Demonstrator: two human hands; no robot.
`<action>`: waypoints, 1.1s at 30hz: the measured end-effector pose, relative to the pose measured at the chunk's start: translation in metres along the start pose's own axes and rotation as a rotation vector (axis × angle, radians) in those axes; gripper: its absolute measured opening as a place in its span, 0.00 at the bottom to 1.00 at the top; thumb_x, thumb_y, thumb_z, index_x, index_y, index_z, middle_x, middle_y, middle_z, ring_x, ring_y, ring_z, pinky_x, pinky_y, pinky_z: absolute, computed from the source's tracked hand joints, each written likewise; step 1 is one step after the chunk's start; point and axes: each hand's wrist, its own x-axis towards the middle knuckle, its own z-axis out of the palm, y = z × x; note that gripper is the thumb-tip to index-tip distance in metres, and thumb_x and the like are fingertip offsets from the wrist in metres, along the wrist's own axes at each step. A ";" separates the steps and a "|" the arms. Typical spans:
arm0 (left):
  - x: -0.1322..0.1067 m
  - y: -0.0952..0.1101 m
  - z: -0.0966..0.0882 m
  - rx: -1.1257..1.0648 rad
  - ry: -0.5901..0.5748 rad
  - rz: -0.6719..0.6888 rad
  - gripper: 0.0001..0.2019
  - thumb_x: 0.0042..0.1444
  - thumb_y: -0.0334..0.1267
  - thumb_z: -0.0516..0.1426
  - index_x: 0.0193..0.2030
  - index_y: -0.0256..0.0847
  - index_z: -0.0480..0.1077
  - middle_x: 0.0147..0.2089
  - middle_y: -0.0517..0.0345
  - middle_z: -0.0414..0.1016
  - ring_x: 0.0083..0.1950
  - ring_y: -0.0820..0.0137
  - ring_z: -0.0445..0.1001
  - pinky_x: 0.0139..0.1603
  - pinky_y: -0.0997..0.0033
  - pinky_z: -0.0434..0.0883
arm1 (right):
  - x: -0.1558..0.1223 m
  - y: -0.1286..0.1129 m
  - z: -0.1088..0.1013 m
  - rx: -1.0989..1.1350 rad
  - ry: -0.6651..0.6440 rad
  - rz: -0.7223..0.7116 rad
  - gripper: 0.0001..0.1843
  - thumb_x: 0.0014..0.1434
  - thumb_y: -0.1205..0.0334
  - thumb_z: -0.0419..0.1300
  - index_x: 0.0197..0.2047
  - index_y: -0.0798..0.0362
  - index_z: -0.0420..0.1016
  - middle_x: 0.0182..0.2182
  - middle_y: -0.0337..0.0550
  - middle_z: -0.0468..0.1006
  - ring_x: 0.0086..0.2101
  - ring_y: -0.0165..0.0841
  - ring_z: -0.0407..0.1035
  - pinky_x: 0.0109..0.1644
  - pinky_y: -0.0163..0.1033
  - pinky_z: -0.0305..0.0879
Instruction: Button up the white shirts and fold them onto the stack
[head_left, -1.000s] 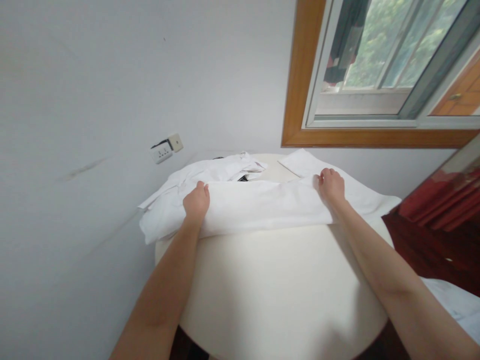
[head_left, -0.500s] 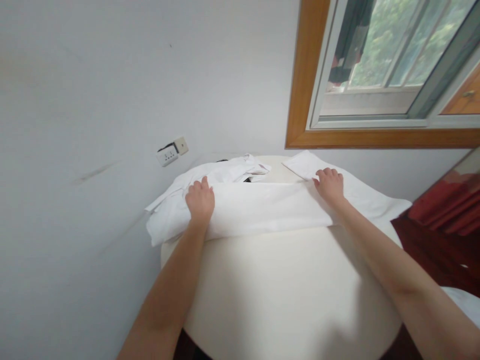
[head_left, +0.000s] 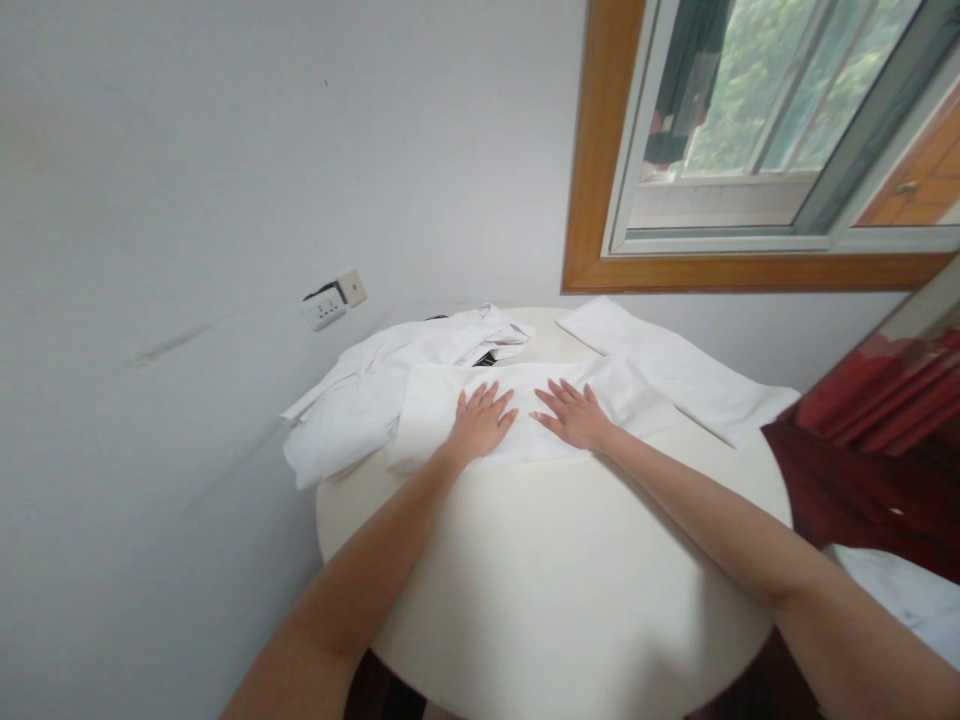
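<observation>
A white garment (head_left: pixel 431 415), folded into a long flat band, lies across the far part of a round cream table (head_left: pixel 555 560). Its sleeve-like part (head_left: pixel 675 365) spreads out to the right, over toward the table's edge. My left hand (head_left: pixel 481 422) rests flat on the middle of the band, fingers spread. Close by on the right, my right hand (head_left: pixel 574 412) also lies flat on the cloth with its fingers apart. Neither hand grips anything. Another crumpled white cloth (head_left: pixel 405 345) sits behind and to the left, partly overlapped by the band.
A grey-white wall with a socket (head_left: pixel 325 308) stands behind and left of the table. The wood-framed window (head_left: pixel 675 272) is at the back right. A red curtain (head_left: pixel 877 395) hangs at the right, and white fabric (head_left: pixel 900 595) shows low on the right.
Both hands have moved inward from the band's two ends to its middle. Their fingers have gone from curled on the cloth to spread flat.
</observation>
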 end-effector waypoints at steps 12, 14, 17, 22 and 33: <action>-0.003 -0.005 0.002 0.014 0.035 -0.073 0.26 0.65 0.51 0.42 0.67 0.50 0.60 0.71 0.50 0.53 0.72 0.57 0.50 0.68 0.41 0.47 | -0.017 0.072 -0.004 -0.063 0.005 0.208 0.38 0.66 0.37 0.34 0.69 0.49 0.55 0.69 0.50 0.49 0.67 0.45 0.44 0.66 0.62 0.40; -0.005 -0.003 0.000 0.009 0.043 -0.067 0.26 0.65 0.51 0.42 0.67 0.49 0.60 0.71 0.49 0.53 0.72 0.57 0.50 0.69 0.43 0.47 | -0.022 0.076 -0.005 -0.080 -0.004 0.238 0.38 0.66 0.38 0.34 0.70 0.50 0.54 0.69 0.52 0.48 0.67 0.46 0.43 0.66 0.63 0.39; -0.014 0.002 -0.006 -0.015 0.027 -0.040 0.27 0.64 0.54 0.43 0.67 0.50 0.59 0.71 0.50 0.53 0.72 0.56 0.49 0.69 0.43 0.47 | -0.038 0.070 -0.006 -0.093 -0.011 0.255 0.37 0.67 0.40 0.34 0.70 0.51 0.54 0.69 0.52 0.48 0.67 0.46 0.43 0.66 0.63 0.40; -0.057 0.020 -0.015 -0.041 -0.021 0.033 0.30 0.61 0.61 0.45 0.68 0.56 0.57 0.72 0.53 0.51 0.73 0.56 0.48 0.69 0.40 0.44 | -0.097 0.042 -0.007 -0.141 0.056 0.272 0.35 0.68 0.44 0.36 0.69 0.53 0.56 0.68 0.53 0.51 0.67 0.47 0.45 0.67 0.61 0.40; -0.132 0.036 -0.053 -0.079 -0.086 0.267 0.24 0.63 0.52 0.47 0.63 0.49 0.64 0.67 0.49 0.62 0.66 0.59 0.60 0.66 0.54 0.58 | -0.189 0.044 -0.057 -0.234 0.120 0.192 0.24 0.65 0.50 0.47 0.60 0.47 0.68 0.60 0.51 0.68 0.56 0.48 0.63 0.54 0.53 0.61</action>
